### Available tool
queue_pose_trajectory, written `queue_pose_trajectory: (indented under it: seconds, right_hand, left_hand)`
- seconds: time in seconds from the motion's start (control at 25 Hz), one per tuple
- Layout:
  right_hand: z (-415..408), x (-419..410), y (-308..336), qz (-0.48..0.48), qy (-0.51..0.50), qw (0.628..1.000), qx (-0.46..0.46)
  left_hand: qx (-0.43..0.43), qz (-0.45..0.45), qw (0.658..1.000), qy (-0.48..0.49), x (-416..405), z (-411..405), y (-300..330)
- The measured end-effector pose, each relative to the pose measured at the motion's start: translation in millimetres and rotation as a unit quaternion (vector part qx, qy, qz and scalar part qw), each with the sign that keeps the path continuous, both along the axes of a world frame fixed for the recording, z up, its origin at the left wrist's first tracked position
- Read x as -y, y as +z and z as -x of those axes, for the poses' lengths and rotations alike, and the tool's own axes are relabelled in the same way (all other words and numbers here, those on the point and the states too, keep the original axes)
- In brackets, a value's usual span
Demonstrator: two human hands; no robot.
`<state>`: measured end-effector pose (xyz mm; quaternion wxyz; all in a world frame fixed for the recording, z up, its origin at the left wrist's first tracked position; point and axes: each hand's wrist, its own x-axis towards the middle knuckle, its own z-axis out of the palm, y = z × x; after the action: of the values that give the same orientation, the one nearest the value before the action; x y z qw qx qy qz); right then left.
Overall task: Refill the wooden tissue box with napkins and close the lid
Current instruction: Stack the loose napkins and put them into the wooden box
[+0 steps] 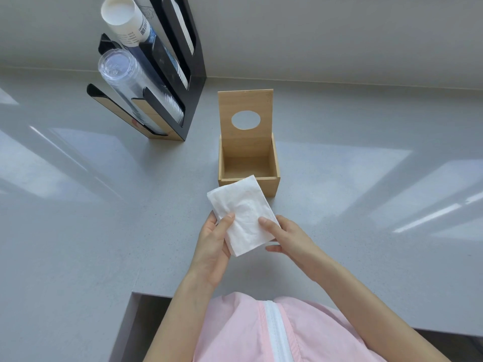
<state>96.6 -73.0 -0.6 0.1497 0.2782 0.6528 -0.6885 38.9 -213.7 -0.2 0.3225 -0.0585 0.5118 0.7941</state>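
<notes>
A wooden tissue box (274, 165) stands on the grey counter, its inside bare. Its lid (245, 105), with an oval hole, is swung up and leans back at the far side. Just in front of the box I hold a white stack of folded napkins (241, 212) above the counter, its far corner overlapping the box's front rim. My left hand (213, 244) grips the stack's left edge with the thumb on top. My right hand (286, 237) holds the right edge, thumb pressed on the top napkin.
A black cup dispenser (193, 82) stands at the back left, holding paper cups (125, 19) and clear plastic cups (122, 71) in slanted slots. A wall runs behind the counter (104, 218). The counter's front edge has a cut-out near my pink garment.
</notes>
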Motion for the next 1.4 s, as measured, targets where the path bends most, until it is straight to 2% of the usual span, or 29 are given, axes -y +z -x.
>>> queue_pose_trajectory:
  seconds: [0.04, 0.12, 0.36, 0.56, 0.76, 0.92, 1.08, 1.24, 1.32, 1.4]
  right_hand:
    - [-1.6, 0.1, 0.7, 0.036, 0.014, 0.999, -0.009]
    - [-3.8, 1.0, 0.4, 0.039, 0.021, 0.998, -0.041]
    - [-0.6, -15.9, 3.6, -0.077, -0.018, 0.994, -0.076]
    - [9.6, -31.3, 13.7, -0.160, -0.013, 0.981, -0.108]
    - [39.3, -45.1, 34.9, -0.232, 0.021, 0.962, -0.140]
    - [66.6, -58.8, 48.8, -0.289, 0.008, 0.946, -0.143]
    - [97.6, -70.3, 55.6, -0.391, 0.043, 0.911, -0.123]
    - [119.8, -78.1, 57.1, -0.481, 0.090, 0.869, -0.079]
    - [126.5, -77.4, 55.3, -0.528, 0.122, 0.839, -0.059]
    - [133.4, -73.6, 53.9, -0.579, 0.155, 0.799, -0.045]
  left_hand:
    - [-0.007, -0.008, 1.000, 0.004, -1.1, 0.3, 0.8]
    - [-0.019, -0.011, 1.000, 0.009, -2.4, 0.5, 0.8]
    - [-0.084, 0.073, 0.993, -0.035, 12.5, 22.4, 4.7]
    - [-0.140, 0.198, 0.965, -0.105, 15.0, 38.2, 10.9]
    - [-0.208, 0.268, 0.937, -0.088, 1.3, 62.1, 25.0]
    - [-0.247, 0.310, 0.915, -0.072, -12.4, 82.9, 32.6]
    - [-0.311, 0.388, 0.866, -0.056, -32.2, 104.7, 39.3]
    - [-0.338, 0.453, 0.821, -0.079, -44.0, 122.5, 43.7]
    - [-0.368, 0.513, 0.769, -0.099, -48.4, 127.8, 42.2]
    - [-0.419, 0.573, 0.694, -0.117, -53.2, 129.6, 39.5]
